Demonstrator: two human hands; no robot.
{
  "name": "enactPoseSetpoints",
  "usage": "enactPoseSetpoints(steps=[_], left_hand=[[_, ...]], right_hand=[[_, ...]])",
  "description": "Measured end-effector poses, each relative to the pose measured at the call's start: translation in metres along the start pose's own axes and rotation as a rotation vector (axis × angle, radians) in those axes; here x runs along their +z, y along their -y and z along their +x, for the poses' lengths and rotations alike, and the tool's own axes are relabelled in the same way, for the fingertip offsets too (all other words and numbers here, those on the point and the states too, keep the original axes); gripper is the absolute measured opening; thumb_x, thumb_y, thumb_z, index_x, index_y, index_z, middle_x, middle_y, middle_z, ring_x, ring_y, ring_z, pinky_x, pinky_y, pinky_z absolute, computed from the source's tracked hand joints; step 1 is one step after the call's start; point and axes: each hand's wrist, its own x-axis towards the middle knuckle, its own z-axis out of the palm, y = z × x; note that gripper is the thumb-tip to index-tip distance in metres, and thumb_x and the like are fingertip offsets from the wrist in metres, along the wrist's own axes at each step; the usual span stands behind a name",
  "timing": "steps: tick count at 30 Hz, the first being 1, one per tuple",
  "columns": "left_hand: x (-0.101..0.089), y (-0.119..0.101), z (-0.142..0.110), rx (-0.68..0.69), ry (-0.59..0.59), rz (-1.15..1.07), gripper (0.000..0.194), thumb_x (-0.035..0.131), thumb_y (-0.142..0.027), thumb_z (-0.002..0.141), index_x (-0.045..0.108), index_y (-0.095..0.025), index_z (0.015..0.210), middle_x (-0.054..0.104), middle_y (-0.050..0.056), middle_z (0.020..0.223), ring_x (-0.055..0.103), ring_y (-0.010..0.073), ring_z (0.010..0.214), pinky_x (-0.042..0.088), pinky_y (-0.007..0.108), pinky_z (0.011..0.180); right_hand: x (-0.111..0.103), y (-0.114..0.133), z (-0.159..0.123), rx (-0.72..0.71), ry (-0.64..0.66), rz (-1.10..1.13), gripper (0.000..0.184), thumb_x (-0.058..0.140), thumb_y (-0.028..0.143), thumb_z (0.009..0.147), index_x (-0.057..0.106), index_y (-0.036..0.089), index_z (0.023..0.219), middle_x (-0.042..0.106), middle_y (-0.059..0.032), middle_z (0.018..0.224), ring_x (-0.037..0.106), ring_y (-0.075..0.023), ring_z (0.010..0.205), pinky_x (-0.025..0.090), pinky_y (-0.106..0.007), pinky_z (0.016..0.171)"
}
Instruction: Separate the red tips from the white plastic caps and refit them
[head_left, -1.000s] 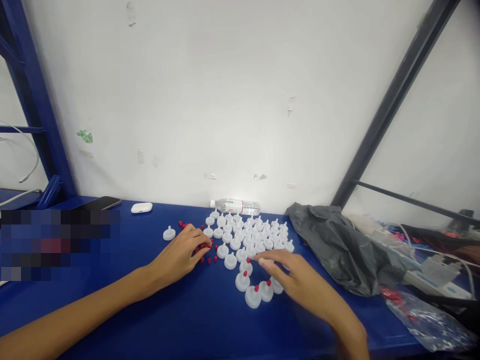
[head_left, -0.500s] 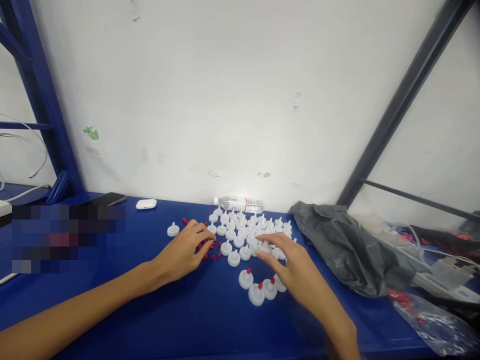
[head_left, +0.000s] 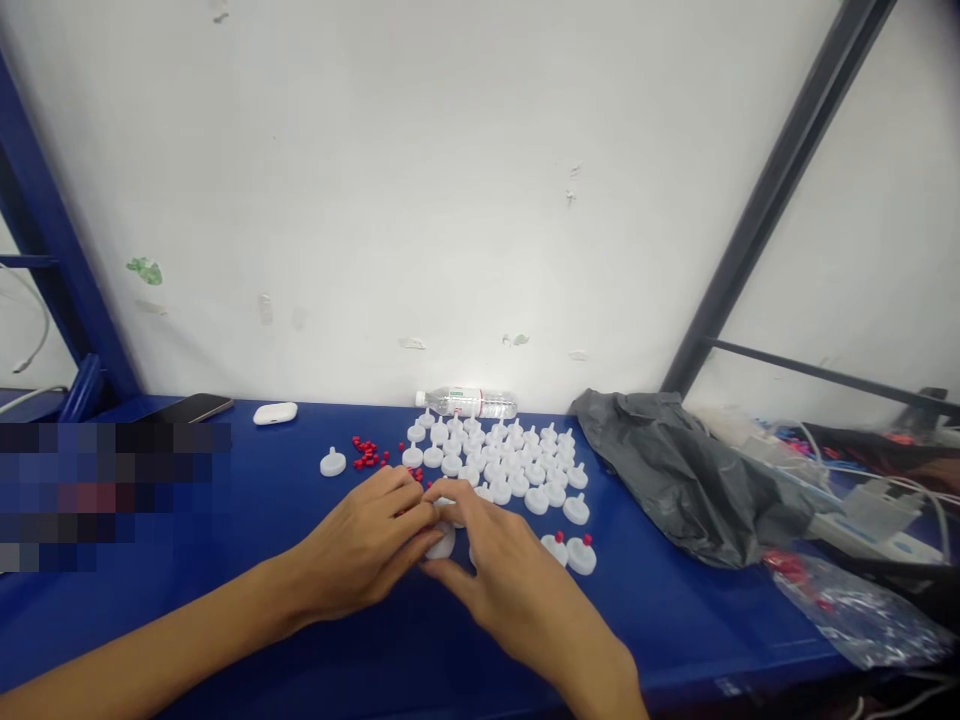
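Observation:
In front of me my right hand (head_left: 506,560) grips a white nozzle cap (head_left: 441,545) between thumb and fingers. My left hand (head_left: 375,545) meets it there, fingers pinched together at the nozzle; whatever sits between them is hidden. Beyond both hands spreads a cluster of white nozzle caps (head_left: 495,460), most standing spout up. Small red tips (head_left: 367,455) lie scattered to the left of the cluster, some partly covered by my left hand. Right of my right hand stand white caps with red tips on their spouts (head_left: 581,555). One lone white cap (head_left: 332,462) is farther left.
A clear plastic bottle (head_left: 472,403) lies along the wall. A white earbud case (head_left: 275,413) and a dark phone (head_left: 191,408) are at the back left. A grey plastic bag (head_left: 675,470) and a clear bag with red pieces (head_left: 847,610) lie on the right of the blue table (head_left: 247,660).
My right hand has carried a white cap leftward and nearer, up to my left hand. My left hand has left the red tips and come to the cap. The view has shifted slightly.

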Motion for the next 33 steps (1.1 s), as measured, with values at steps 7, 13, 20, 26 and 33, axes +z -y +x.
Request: enactPoseSetpoints(steps=[7, 13, 20, 26, 33], left_hand=[[-0.002, -0.008, 0.002, -0.209, 0.013, -0.239, 0.032, 0.035, -0.021, 0.105, 0.051, -0.019, 0.077, 0.053, -0.001, 0.071, 0.043, 0.0155, 0.069, 0.034, 0.031, 0.067], [-0.008, 0.014, 0.000, -0.746, -0.183, -0.326, 0.049, 0.029, -0.043, 0.105, 0.026, -0.021, 0.062, 0.031, -0.004, 0.058, 0.031, 0.0134, 0.055, 0.028, 0.031, 0.056], [0.006, 0.028, -0.002, -0.607, 0.097, -0.130, 0.032, 0.038, -0.040, 0.103, 0.052, -0.021, 0.081, 0.058, 0.002, 0.080, 0.048, 0.0211, 0.081, 0.040, 0.035, 0.074], [0.014, 0.038, -0.008, -0.530, 0.136, -0.129, 0.031, 0.040, -0.037, 0.105, 0.067, -0.022, 0.102, 0.065, 0.005, 0.104, 0.053, 0.0212, 0.094, 0.042, 0.039, 0.089], [0.013, 0.042, -0.009, -0.508, 0.075, -0.111, 0.025, 0.047, -0.033, 0.101, 0.068, -0.020, 0.105, 0.071, 0.006, 0.100, 0.055, 0.0227, 0.092, 0.047, 0.038, 0.082]], right_hand=[[-0.010, -0.013, 0.000, -0.037, -0.006, -0.078, 0.045, 0.064, 0.023, 0.096, 0.048, 0.034, 0.137, 0.067, 0.0005, 0.132, 0.062, -0.0200, 0.122, 0.050, -0.033, 0.103], [-0.062, -0.061, -0.018, 0.069, -0.366, -0.367, 0.028, 0.063, 0.029, 0.094, 0.065, 0.026, 0.122, 0.071, -0.0068, 0.123, 0.068, -0.0269, 0.112, 0.054, -0.039, 0.096], [-0.083, -0.075, -0.027, 0.167, -0.318, -0.316, 0.013, 0.062, 0.039, 0.094, 0.070, 0.029, 0.098, 0.069, -0.0020, 0.121, 0.065, -0.0239, 0.111, 0.049, -0.037, 0.095], [-0.063, -0.076, -0.012, 0.243, -0.160, -0.276, 0.021, 0.058, 0.036, 0.096, 0.075, 0.025, 0.098, 0.070, -0.0054, 0.095, 0.065, -0.0214, 0.086, 0.049, -0.035, 0.081], [-0.068, -0.068, -0.014, 0.270, -0.106, -0.187, 0.035, 0.047, 0.043, 0.100, 0.072, 0.025, 0.118, 0.075, -0.0063, 0.102, 0.068, -0.0235, 0.087, 0.051, -0.034, 0.080]])
